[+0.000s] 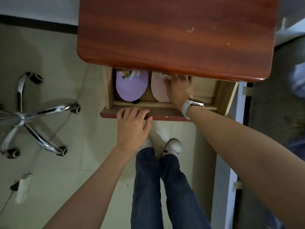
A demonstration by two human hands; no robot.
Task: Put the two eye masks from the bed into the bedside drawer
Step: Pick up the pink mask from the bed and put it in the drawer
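We are looking down into the open bedside drawer (165,111), pulled out from under the red-brown tabletop (175,35). Both eye masks are lying inside it: the purple eye mask (131,86) at the left, the pink eye mask (159,90) just beside it, a narrow gap between them. Each is lying with its long axis running front to back, near ends rounded toward the drawer front, far ends tucked under the tabletop edge and hidden. Our right hand (179,90), a white watch (191,107) on the wrist, is resting flat on the pink mask's right side, fingers spread rather than pinching; we cannot tell whether anything is caught beneath them. Our left hand (133,121) is gripping the drawer front, fingers curled over its top edge. To finish well, we are judging it best to press the pink mask flat, lift the right hand clear, then push the front straight in.
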